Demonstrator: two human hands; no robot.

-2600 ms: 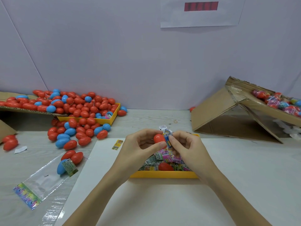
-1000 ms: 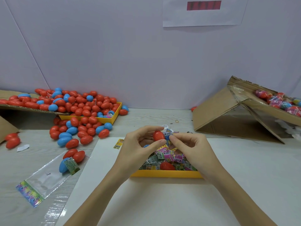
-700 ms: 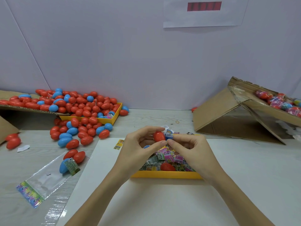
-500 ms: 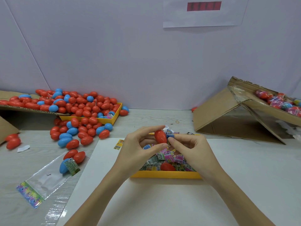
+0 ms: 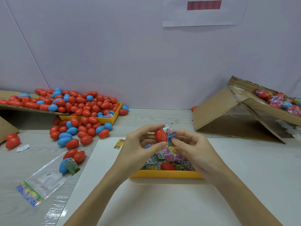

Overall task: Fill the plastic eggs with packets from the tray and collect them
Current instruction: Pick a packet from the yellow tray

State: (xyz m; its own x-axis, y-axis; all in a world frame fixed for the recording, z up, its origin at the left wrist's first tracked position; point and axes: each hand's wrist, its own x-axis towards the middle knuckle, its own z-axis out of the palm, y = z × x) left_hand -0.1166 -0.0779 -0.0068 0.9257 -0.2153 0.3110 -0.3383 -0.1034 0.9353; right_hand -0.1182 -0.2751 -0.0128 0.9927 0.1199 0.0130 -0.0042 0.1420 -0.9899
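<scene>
Left hand (image 5: pixel 138 149) and right hand (image 5: pixel 193 147) meet, fingers pinching.

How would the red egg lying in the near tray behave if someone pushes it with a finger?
The red egg looks smooth and rounded, so it would probably roll or slip aside, not slide straight. It rests on loose packets in the yellow tray, which would likely shift under it and dampen the roll. It seems hollow plastic, so probably light.

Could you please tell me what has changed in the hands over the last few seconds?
The red egg pinched by the left hand has turned from lying sideways to nearly upright. The right hand keeps its pinch on the blue packet beside the egg. Both hands stayed above the yellow tray; nothing was let go.
</scene>
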